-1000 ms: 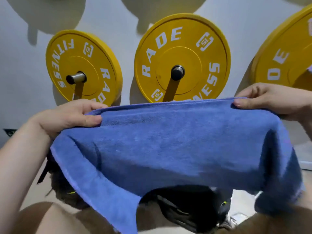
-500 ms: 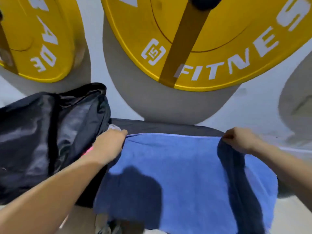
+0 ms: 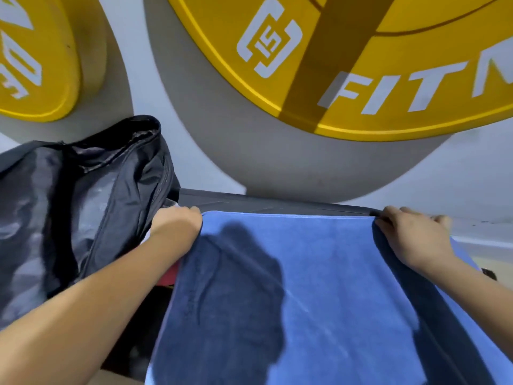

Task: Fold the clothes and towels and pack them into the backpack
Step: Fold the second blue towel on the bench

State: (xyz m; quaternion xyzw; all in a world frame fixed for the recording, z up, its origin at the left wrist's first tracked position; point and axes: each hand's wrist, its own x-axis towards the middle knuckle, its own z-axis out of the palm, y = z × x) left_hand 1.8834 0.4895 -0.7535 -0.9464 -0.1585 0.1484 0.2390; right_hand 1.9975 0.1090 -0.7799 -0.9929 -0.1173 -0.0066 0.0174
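A blue towel (image 3: 327, 287) lies spread flat over a dark surface (image 3: 277, 204) in front of me. My left hand (image 3: 176, 223) pinches the towel's far left corner. At the far right corner my right hand (image 3: 410, 234) grips the towel's edge. A black backpack (image 3: 77, 207) stands at the left, its top open, right beside my left hand. A bit of red cloth (image 3: 170, 275) and a bit of white cloth show under my left wrist, between the towel and the backpack.
Two large yellow weight plates, one (image 3: 361, 79) straight ahead and one (image 3: 36, 65) at the upper left, hang on the pale wall (image 3: 458, 176) close behind the surface. A strip of light floor (image 3: 483, 254) shows at the right.
One second ago both hands held the towel up in the air. They have since brought it down flat on the dark surface, and the view has moved closer and lower.
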